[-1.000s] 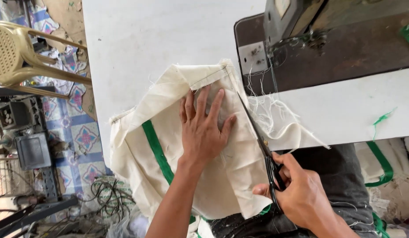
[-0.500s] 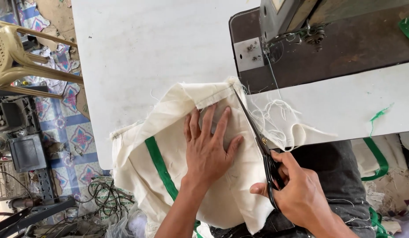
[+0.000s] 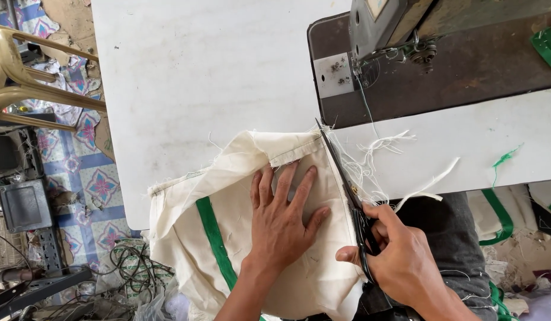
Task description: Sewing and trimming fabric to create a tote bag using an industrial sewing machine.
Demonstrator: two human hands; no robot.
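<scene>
On the white counter (image 3: 186,89): cream woven cloth with a green stripe (image 3: 228,196).
Left hand (image 3: 281,223): released, flat, pressing cloth.
Right hand (image 3: 400,258): grip clenched around black long-bladed scissors (image 3: 347,190), blades along cloth edge.

Patterned floor tiles (image 3: 103,184) — plastic chair (image 3: 14,71), white table (image 3: 198,71).

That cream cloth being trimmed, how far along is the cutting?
Loose white threads already lie cut beside the cloth. The right hand runs the scissors along its frayed edge, tips at the far corner; the left hand presses it flat. Stray fringe remains on the other edges.
</scene>
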